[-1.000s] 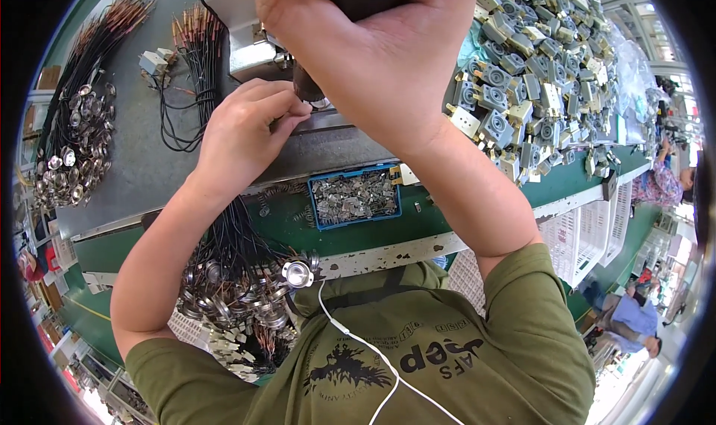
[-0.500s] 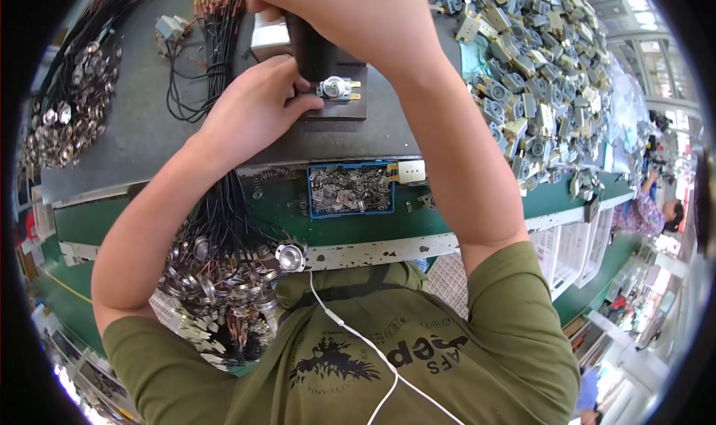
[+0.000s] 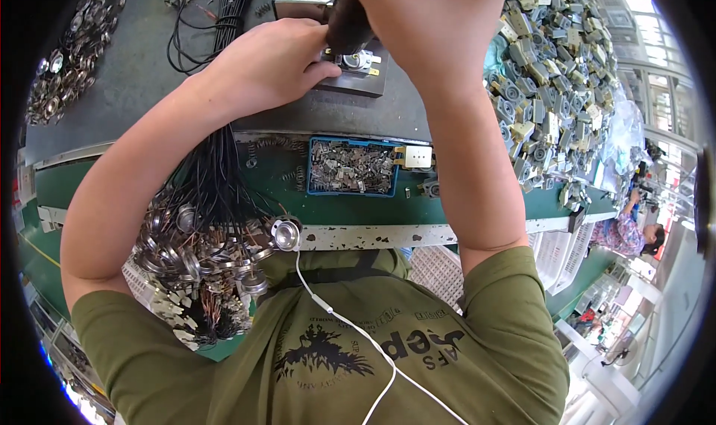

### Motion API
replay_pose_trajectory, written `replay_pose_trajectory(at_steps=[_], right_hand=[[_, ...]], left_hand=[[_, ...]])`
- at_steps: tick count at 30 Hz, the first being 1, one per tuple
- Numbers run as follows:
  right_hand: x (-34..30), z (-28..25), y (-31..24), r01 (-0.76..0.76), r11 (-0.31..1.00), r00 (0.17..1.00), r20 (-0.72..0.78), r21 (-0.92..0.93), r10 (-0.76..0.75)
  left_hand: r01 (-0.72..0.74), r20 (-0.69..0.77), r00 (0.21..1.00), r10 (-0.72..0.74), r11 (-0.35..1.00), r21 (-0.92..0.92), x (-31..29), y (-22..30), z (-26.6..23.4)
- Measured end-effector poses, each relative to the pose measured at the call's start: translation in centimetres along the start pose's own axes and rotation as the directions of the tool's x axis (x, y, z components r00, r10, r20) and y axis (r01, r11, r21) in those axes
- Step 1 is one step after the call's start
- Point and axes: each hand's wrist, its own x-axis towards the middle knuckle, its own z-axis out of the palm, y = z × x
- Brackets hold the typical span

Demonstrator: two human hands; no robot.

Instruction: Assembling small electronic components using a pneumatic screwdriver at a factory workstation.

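Observation:
At the far edge of the bench, my left hand (image 3: 280, 63) steadies a small switch-like part (image 3: 358, 60) from its left, thumb and fingers closed at its side. The part has a round metal stem and brass-coloured terminals, and it rests on a dark metal block (image 3: 358, 84). Over it comes down a black cylindrical tool (image 3: 347, 24), slightly tilted, its tip hidden. My right hand (image 3: 429, 15) is wrapped round this tool; most of its fingers are cut off by the picture's top or turned away.
Many similar grey parts (image 3: 548, 74) heap up on the right. A blue tray (image 3: 350, 193) of small metal pieces lies nearer me, beside loose springs (image 3: 287, 145). Black cables (image 3: 216, 164) run over the bench edge on the left, with metal discs (image 3: 201, 257) at their ends.
The view has shifted, so the bench sits higher in the picture. My left hand stays at the part, and the black tool, now more tilted, remains over it in my right hand.

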Motion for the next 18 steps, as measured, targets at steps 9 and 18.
replay_pose_trajectory(at_steps=[9,18], right_hand=[[-0.6,0.8,0.7,0.036,0.999,0.994,-0.099,0.012,-0.034],[1.3,-5.3,-0.2,-0.099,0.975,0.987,-0.147,-0.200,0.070]], left_hand=[[-0.144,-0.107,0.983,0.147,0.989,0.027,0.0,-0.5,0.6],[-0.215,-0.016,0.975,0.221,0.961,0.177,0.6,2.5,-1.3]])
